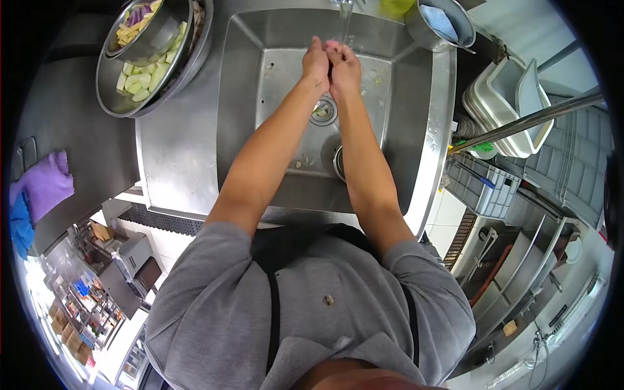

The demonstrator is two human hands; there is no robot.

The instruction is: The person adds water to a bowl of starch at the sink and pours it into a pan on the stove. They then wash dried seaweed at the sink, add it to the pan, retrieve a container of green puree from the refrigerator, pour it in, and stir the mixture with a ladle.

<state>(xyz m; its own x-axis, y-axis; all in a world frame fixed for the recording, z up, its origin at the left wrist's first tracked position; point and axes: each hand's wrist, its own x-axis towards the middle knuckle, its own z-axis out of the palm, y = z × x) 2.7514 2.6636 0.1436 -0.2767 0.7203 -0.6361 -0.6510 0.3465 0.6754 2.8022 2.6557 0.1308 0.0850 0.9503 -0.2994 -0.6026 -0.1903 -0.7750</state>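
Observation:
My left hand [316,65] and my right hand [345,67] are held together over the far part of a steel sink [240,130], by the tap [345,8]. Both have their fingers bent inward and touching at the middle. A small pinkish patch shows between the fingertips; I cannot tell whether it is skin or a held thing. Below the hands lies the drain [323,112] with light green scraps in it. The rim of a round metal container [338,162] shows beside my right forearm, which hides the rest.
Left of the sink, metal bowls hold cut pale green vegetable pieces [138,81] and yellow and purple pieces [135,25]. A metal pot [422,31] with a blue cloth [439,24] stands at the back right corner. White tubs [500,97] and a purple cloth [51,185] lie farther out.

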